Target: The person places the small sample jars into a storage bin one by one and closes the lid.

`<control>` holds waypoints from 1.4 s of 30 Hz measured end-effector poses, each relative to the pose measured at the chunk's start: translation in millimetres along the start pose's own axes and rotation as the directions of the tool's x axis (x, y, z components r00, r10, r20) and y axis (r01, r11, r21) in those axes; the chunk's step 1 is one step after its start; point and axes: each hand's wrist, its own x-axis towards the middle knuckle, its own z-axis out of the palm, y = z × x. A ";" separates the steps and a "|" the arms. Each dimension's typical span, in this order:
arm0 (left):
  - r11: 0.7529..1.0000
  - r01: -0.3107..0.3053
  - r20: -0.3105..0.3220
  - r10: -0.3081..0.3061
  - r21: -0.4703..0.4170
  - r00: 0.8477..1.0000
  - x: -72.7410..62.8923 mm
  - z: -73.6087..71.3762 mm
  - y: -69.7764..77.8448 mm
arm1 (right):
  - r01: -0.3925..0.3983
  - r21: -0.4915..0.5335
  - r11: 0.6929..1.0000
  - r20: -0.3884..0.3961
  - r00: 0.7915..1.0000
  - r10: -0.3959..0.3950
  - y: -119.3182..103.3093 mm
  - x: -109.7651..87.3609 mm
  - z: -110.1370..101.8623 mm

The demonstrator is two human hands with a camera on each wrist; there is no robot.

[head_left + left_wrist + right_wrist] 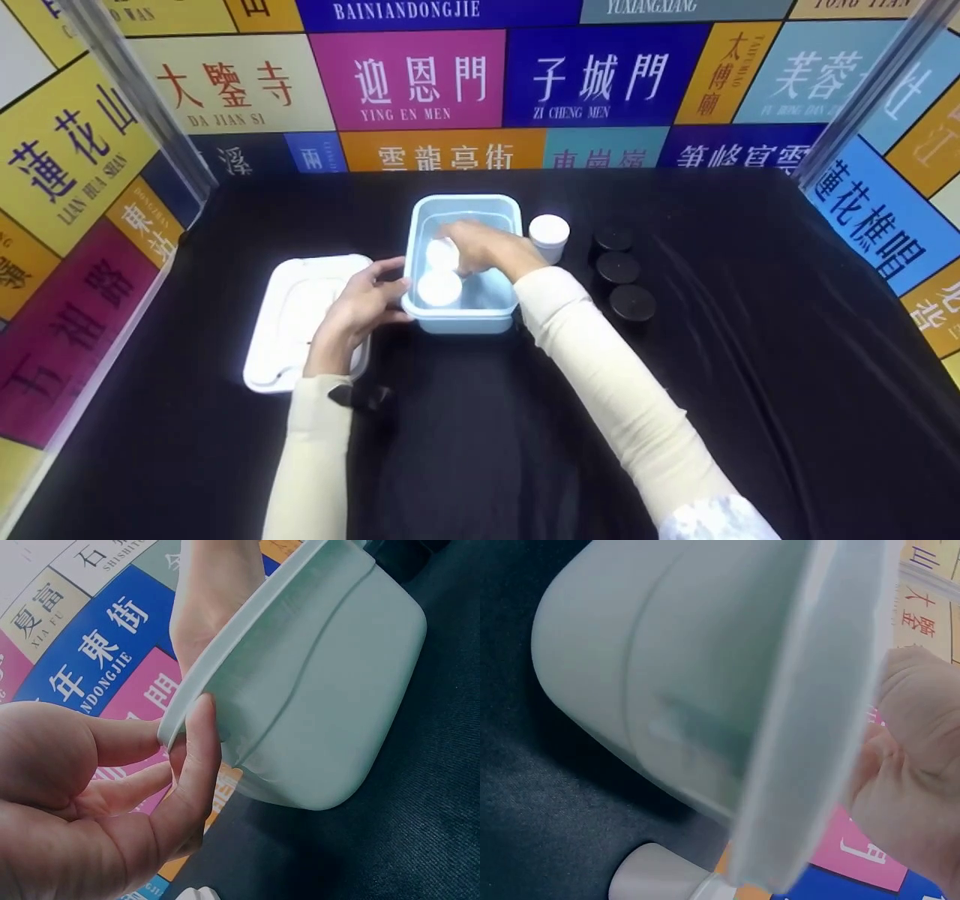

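Note:
A pale blue-green plastic box [469, 324] stands open on the black cloth. My left hand [358, 306] pinches its left rim, and the left wrist view shows the thumb and a finger [201, 742] on either side of that rim. Inside the box, my right hand [484, 246] grips a small jar with a white lid [442, 255]. Closer to the box's front left corner is another white-lidded jar [440, 288]. The box wall hides the right fingertips in the right wrist view.
A white jar [550, 238] stands right of the box. Beyond it, three black-lidded jars [618, 268] form a row. The white box lid [289, 322] lies on the left, partly under the left hand. Printed panels [420, 79] enclose the back and sides.

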 end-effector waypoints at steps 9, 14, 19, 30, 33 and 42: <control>1.000 0.001 -0.006 -0.001 -0.001 1.000 1.0 1.0 -1.9 | 0.023 -0.005 1.000 -0.010 1.000 -0.023 0.0 3.2 8.4; 1.000 0.002 -0.012 -0.002 0.006 1.000 0.6 1.1 -2.9 | 0.019 0.014 1.000 -0.011 1.000 -0.019 2.6 1.6 10.6; 1.000 0.006 -0.016 -0.006 0.002 1.000 1.0 0.9 -1.8 | 0.041 0.067 0.997 -0.028 0.999 -0.039 6.3 -4.0 7.1; 1.000 -0.010 -0.009 0.010 -0.024 1.000 1.3 0.0 -3.1 | 0.095 0.216 0.972 -0.269 0.963 -0.034 14.6 -24.3 -4.4; 1.000 -0.012 -0.008 0.012 -0.024 1.000 0.6 -0.8 -3.6 | 0.094 0.268 0.959 -0.356 0.935 0.008 16.8 -31.4 -4.6; 0.999 -0.013 -0.006 0.013 -0.032 1.000 0.2 0.1 -2.4 | 0.098 0.396 0.913 -0.508 0.852 0.129 32.2 -55.7 -5.6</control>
